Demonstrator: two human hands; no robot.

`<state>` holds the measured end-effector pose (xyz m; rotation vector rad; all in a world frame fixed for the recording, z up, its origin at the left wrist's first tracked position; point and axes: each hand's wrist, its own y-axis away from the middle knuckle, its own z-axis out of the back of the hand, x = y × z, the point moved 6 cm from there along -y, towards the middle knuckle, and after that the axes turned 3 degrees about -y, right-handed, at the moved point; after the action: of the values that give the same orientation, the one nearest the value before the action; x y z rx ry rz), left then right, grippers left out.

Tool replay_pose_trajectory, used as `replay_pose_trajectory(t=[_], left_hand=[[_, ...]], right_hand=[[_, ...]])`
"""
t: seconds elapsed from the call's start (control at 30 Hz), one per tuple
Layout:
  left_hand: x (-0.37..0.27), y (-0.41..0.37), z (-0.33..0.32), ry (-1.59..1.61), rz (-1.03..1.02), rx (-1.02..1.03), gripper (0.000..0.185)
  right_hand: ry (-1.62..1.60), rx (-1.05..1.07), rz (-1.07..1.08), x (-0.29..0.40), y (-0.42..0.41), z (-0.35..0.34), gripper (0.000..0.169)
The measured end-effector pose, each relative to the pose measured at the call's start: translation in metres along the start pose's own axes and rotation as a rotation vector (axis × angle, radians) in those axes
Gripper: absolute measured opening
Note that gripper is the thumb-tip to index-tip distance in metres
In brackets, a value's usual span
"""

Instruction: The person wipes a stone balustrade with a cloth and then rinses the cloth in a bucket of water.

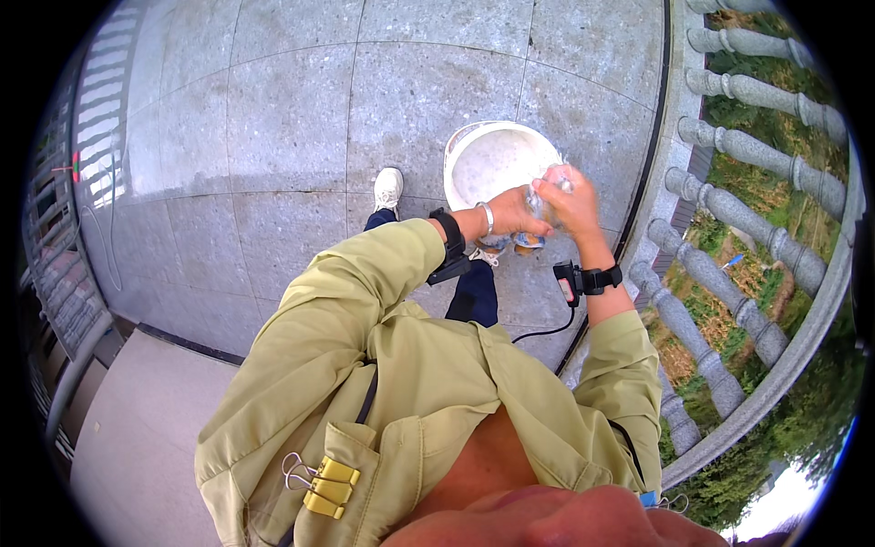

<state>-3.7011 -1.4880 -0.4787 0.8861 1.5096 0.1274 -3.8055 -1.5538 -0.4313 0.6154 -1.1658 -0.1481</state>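
My left hand (514,210), with a silver bracelet at its wrist, and my right hand (573,198) meet at the near right rim of a white bucket (456,193). Between them they squeeze a bunched, wet-looking patterned cloth (528,241) in blue, white and tan. Parts of it hang below the left hand; the rest is hidden by the fingers, and blur keeps its exact kind unclear. Cloudy whitish liquid (495,161) with some foam fills much of the bucket.
The bucket stands on grey stone tiles (287,137), just ahead of my white shoes (388,188). On the right runs a stone balustrade (745,195) with plants beyond. A black cable (547,335) hangs from the right wrist device (567,282). Another railing (65,273) stands far left.
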Motion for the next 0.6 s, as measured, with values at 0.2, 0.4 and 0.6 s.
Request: replay_pose_trajectory(t=[0.2,0.4,0.6], left_hand=[[0.002,-0.001,-0.006,-0.225,-0.044,-0.251,0.103],[-0.001,0.014,0.001,-0.455,-0.074,-0.288,0.106],[0.009,0.012,0.023,0.15,-0.056,-0.248,0.069]], right_hand=[[0.127,-0.262,-0.037,-0.032,-0.005,0.002,0.025],[-0.284,-0.309,-0.199,-0.08,-0.016,-0.014,0.029],[-0.366,0.198,0.02,-0.009,0.018,-0.01,0.087]])
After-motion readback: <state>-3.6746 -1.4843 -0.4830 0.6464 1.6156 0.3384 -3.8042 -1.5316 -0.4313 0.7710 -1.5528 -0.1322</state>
